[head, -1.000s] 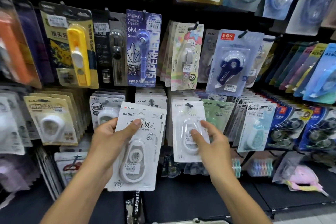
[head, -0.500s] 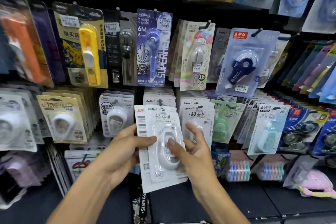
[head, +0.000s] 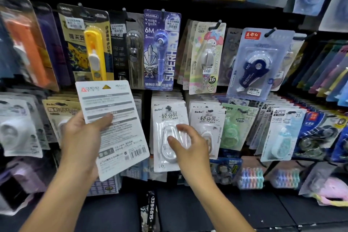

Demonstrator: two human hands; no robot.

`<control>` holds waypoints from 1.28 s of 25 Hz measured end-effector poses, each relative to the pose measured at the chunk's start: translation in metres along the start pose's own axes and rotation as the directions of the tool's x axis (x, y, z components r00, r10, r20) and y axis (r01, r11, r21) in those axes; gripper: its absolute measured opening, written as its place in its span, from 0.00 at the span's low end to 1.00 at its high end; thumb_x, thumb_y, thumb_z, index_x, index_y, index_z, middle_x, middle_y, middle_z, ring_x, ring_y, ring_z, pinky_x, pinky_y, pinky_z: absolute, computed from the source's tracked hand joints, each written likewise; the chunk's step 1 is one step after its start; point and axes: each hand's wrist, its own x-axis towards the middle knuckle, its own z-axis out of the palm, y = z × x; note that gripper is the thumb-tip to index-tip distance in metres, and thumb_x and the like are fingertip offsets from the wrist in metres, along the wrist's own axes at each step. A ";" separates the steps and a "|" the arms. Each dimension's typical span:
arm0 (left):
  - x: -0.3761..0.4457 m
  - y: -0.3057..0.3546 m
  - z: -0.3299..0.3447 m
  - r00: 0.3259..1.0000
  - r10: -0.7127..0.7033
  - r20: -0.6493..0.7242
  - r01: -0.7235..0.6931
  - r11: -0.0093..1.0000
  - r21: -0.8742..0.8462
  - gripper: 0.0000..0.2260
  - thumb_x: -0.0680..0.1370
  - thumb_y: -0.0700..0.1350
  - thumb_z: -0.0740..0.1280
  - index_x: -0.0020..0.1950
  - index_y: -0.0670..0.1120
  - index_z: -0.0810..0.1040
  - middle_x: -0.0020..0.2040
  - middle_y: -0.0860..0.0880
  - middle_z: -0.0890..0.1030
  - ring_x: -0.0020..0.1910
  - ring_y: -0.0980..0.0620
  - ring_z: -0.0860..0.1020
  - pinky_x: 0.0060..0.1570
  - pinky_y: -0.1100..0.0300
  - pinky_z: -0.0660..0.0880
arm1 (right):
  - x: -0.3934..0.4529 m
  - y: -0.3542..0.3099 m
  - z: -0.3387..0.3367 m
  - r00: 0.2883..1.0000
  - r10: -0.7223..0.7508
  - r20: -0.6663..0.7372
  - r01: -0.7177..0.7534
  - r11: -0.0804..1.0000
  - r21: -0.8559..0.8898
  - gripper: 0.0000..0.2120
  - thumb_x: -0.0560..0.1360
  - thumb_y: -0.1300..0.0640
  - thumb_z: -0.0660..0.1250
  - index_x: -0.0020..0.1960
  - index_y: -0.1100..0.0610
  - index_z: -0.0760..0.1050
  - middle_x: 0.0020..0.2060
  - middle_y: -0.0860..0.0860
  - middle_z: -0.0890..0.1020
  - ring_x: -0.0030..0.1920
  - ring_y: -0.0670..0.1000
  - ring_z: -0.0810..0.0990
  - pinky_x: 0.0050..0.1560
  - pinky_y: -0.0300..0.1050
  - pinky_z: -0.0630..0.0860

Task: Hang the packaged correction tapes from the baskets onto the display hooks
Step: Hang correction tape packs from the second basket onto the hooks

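Note:
My left hand [head: 82,141] holds a white carded correction tape pack [head: 114,126] with its printed back and barcode facing me, tilted, in front of the lower row's left part. My right hand [head: 190,147] grips the clear blister of a white BoBo correction tape pack [head: 168,118] whose top sits at a black display hook [head: 168,107] in the lower row. A matching white pack [head: 208,118] hangs just right of it. No basket is in view.
The black display wall is dense with hung packs: a yellow one [head: 94,51], a purple SUPERHERO one [head: 162,51], a navy blue one [head: 256,66], a green one [head: 235,128]. A dark shelf [head: 226,209] runs below, with coloured tape rolls [head: 250,178].
My right hand took the front white pack from the left hand's stack and carried it right onto the lower-row hook. My left hand lifted the remaining pack up and left, back side showing.

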 end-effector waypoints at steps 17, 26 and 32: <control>-0.040 -0.039 0.049 0.908 0.235 0.348 -0.392 0.772 0.500 0.21 0.76 0.63 0.64 0.62 0.54 0.83 0.68 0.60 0.76 0.69 0.60 0.70 0.70 0.55 0.69 | -0.005 0.003 0.008 0.990 0.084 0.115 -0.127 0.888 0.442 0.22 0.79 0.70 0.66 0.66 0.49 0.72 0.46 0.53 0.89 0.48 0.54 0.88 0.48 0.47 0.83; -0.031 -0.050 0.042 0.905 0.253 0.341 -0.409 0.738 0.537 0.25 0.78 0.58 0.68 0.75 0.59 0.70 0.72 0.62 0.69 0.69 0.65 0.66 0.67 0.62 0.63 | -0.012 0.009 -0.033 0.997 -0.079 -0.011 0.075 0.887 0.456 0.19 0.79 0.64 0.68 0.61 0.42 0.75 0.49 0.56 0.88 0.50 0.57 0.88 0.42 0.47 0.84; -0.023 -0.071 0.059 0.813 0.134 0.567 -0.582 0.215 0.784 0.30 0.81 0.60 0.58 0.82 0.58 0.54 0.84 0.54 0.47 0.82 0.51 0.46 0.79 0.49 0.45 | 0.004 0.025 -0.135 0.880 0.137 -0.454 -0.044 0.977 0.211 0.20 0.80 0.65 0.67 0.56 0.38 0.75 0.45 0.53 0.88 0.37 0.45 0.85 0.35 0.42 0.80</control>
